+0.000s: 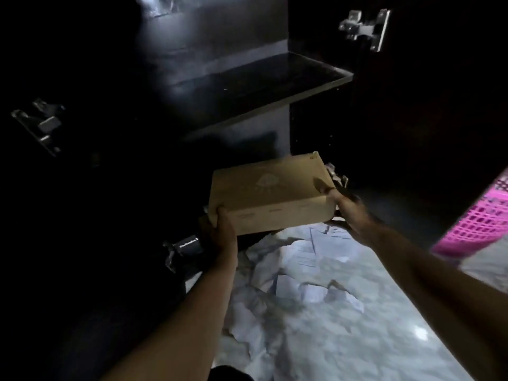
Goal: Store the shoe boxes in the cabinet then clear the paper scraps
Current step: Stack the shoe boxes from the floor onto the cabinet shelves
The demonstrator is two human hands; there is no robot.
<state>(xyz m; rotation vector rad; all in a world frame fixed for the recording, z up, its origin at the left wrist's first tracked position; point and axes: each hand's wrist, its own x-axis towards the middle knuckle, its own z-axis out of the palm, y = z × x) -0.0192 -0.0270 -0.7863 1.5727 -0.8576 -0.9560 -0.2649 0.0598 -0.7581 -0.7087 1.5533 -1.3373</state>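
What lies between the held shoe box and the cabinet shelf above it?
Nothing visible: head view shows only dark open cabinet space between the brown shoe box and the shelf.

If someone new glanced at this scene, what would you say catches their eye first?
Most likely the brown shoe box at the centre, gripped at its near corners by the left hand and right hand in front of the dark open cabinet. Next, the white paper scraps strewn across the pale floor below it. The bright pink basket at the right edge also stands out.
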